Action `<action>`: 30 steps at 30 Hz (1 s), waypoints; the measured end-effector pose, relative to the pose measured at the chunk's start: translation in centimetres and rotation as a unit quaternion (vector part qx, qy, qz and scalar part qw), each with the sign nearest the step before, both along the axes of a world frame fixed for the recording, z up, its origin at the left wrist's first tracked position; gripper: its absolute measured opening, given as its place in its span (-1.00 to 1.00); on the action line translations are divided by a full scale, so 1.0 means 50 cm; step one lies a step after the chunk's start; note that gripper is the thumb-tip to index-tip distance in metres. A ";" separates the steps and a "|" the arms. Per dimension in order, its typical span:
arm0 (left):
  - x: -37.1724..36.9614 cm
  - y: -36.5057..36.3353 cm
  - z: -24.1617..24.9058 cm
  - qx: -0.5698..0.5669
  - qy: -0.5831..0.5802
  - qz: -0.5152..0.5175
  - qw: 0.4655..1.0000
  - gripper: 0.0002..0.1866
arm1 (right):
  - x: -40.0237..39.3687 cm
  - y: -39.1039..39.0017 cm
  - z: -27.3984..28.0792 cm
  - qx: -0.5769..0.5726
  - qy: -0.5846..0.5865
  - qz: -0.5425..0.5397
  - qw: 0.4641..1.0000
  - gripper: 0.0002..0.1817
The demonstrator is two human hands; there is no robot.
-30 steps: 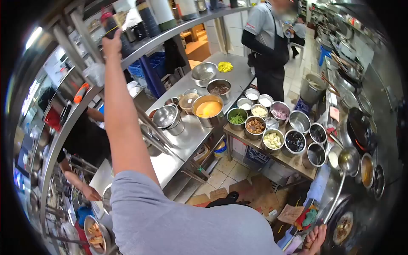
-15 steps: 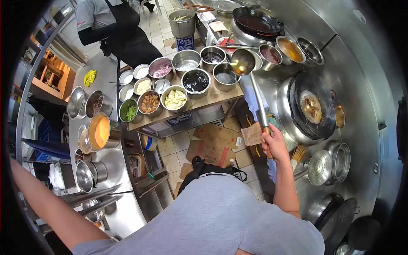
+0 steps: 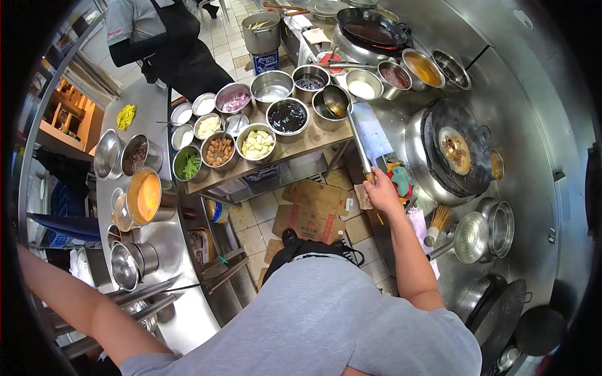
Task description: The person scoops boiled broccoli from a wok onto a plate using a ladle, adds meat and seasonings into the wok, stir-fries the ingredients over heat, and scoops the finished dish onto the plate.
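My right hand [image 3: 379, 190] is closed round the handle of a long metal ladle [image 3: 359, 141]. The ladle's bowl is tilted into a steel pot [image 3: 330, 120] at the right end of the prep table. Just left of that pot stands one with dark liquid [image 3: 288, 117]; behind it is another with dark contents [image 3: 310, 80]. To the right of my hand, a dark wok [image 3: 470, 150] on the stove holds a pale round of food with browned bits [image 3: 455, 151]. My left arm reaches out to the left edge, and its hand is outside the picture.
Several steel bowls with chopped ingredients crowd the prep table [image 3: 295, 153]. A bamboo brush [image 3: 440, 219] and a perforated skimmer [image 3: 470, 238] lie right of my forearm. A pot of orange liquid [image 3: 148, 196] stands on the left counter. Another person [image 3: 182, 56] in a black apron stands beyond. Flattened cardboard [image 3: 311, 213] covers floor tiles.
My right hand has moved slightly left and up with the ladle. The ladle's bowl has gone from above a white-filled bowl on the right down into the steel pot.
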State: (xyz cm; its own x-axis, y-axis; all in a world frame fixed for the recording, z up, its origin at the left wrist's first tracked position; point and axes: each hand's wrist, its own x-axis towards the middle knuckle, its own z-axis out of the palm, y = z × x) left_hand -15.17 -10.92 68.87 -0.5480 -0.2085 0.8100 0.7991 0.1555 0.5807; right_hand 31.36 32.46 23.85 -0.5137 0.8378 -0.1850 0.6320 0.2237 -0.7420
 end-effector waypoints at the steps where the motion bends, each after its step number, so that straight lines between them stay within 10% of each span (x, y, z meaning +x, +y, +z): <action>1: 0.009 0.005 -0.007 0.007 -0.004 -0.021 1.000 -0.33 | -0.008 -0.009 0.028 0.001 -0.003 0.001 1.000 -0.45; 5: 0.004 -0.015 -0.070 0.021 -0.051 -0.093 0.994 -0.30 | -0.028 -0.039 0.129 -0.290 0.147 -0.079 0.942 -0.63; 7: -0.052 -0.059 -0.160 -0.172 -0.143 -0.273 0.936 -0.45 | -0.018 -0.036 0.132 -0.379 0.250 -0.114 0.884 -0.65; 20: 0.241 0.220 -0.577 -0.075 -0.366 -0.495 0.784 -0.40 | 0.007 -0.048 0.221 -0.327 0.269 -0.099 0.900 -0.63; 30: 0.317 0.256 -0.629 -0.076 -0.382 -0.488 0.781 -0.40 | 0.004 -0.040 0.247 -0.322 0.286 -0.103 0.897 -0.63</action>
